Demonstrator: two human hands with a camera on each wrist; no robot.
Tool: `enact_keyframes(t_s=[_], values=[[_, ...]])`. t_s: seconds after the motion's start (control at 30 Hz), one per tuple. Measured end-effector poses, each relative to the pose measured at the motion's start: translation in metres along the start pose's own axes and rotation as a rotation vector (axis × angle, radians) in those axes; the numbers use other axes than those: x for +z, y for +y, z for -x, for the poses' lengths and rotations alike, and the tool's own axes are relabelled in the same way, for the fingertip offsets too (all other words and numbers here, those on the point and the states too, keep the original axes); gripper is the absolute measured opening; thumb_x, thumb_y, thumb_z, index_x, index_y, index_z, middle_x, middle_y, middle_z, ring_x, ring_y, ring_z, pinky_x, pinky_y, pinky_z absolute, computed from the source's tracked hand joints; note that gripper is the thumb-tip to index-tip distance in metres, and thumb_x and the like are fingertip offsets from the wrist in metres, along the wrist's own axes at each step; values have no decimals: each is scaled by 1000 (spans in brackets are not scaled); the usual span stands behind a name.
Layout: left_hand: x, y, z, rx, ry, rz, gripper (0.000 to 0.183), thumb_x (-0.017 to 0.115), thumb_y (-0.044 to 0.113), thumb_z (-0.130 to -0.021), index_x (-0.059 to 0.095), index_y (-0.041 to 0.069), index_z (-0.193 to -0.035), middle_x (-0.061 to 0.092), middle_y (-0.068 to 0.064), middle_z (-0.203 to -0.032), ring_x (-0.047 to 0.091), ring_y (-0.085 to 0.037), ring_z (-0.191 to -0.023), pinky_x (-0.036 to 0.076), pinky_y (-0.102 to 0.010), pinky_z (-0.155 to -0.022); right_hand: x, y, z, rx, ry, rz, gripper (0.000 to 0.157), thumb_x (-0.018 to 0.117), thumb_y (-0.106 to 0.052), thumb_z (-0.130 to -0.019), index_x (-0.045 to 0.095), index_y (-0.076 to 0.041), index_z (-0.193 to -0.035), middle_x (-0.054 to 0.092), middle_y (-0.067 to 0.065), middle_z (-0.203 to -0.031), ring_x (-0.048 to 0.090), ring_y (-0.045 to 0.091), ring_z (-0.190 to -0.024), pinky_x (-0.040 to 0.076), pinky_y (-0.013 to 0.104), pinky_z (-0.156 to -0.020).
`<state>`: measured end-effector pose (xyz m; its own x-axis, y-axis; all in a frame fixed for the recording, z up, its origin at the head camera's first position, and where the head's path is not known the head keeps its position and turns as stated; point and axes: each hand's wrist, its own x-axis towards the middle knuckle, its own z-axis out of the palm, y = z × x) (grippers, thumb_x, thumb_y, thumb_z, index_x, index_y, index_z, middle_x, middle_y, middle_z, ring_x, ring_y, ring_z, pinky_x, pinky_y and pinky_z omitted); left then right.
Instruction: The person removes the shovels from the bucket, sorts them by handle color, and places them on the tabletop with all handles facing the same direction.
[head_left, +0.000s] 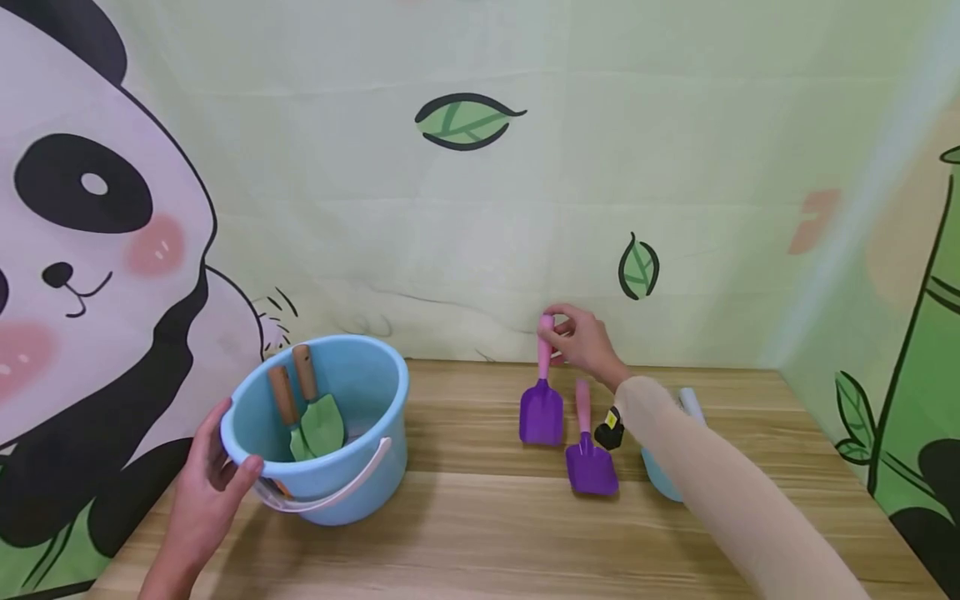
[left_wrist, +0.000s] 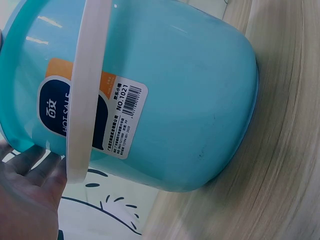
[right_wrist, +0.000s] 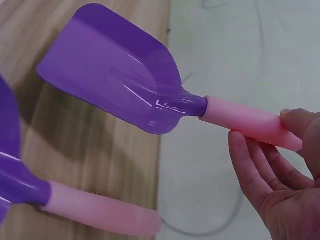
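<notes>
A light blue bucket [head_left: 390,479] with a white handle stands on the left of the table. My left hand [head_left: 206,492] grips its rim at the near left, and in the left wrist view the fingers [left_wrist: 30,165] lie against the wall under the rim. Inside lean two small green-bladed shovels [head_left: 324,425] with wooden handles. My right hand [head_left: 585,337] pinches the pink handle end of a purple shovel [right_wrist: 120,70], held upright with its blade down. A second purple shovel [head_left: 592,467] with a pink handle lies just below it.
A small black object [head_left: 610,429] with a yellow label lies beside the second purple shovel. My right sleeve [head_left: 720,483] partly covers a light blue thing [head_left: 660,479]. Behind the wooden table [head_left: 480,533] hangs a green backdrop [head_left: 337,167] with a panda and leaves.
</notes>
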<state>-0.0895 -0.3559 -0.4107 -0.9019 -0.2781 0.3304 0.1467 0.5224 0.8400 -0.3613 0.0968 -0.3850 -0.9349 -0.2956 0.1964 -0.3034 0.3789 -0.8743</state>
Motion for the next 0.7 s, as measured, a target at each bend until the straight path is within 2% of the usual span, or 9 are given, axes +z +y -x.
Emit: enact_keyframes(t_s=[0.1, 0.37, 0.7], values=[[0, 1, 0, -3, -1, -1, 83, 63, 12, -102, 13, 27, -166, 29, -15, -164, 37, -42, -142, 41, -14, -98, 4, 5, 2, 8, -26, 0, 39, 68, -16, -101, 59, -7, -138, 68, 23, -104, 74, 38, -81, 63, 38, -64], [0, 1, 1, 8, 0, 3, 83, 63, 10, -102, 13, 31, -165, 29, -15, -164, 38, -40, -143, 41, -12, -98, 10, 13, 6, 42, -36, -10, 40, 68, -15, -100, 59, -7, -138, 68, 24, -102, 73, 46, -82, 61, 54, -74], [0, 2, 1, -1, 0, 3, 82, 63, 11, -102, 13, 29, -165, 28, -14, -165, 37, -40, -143, 41, -12, -99, 14, 20, 12, 109, -70, -18, 44, 67, -15, -101, 56, -5, -142, 68, 25, -105, 74, 37, -82, 61, 53, -76]])
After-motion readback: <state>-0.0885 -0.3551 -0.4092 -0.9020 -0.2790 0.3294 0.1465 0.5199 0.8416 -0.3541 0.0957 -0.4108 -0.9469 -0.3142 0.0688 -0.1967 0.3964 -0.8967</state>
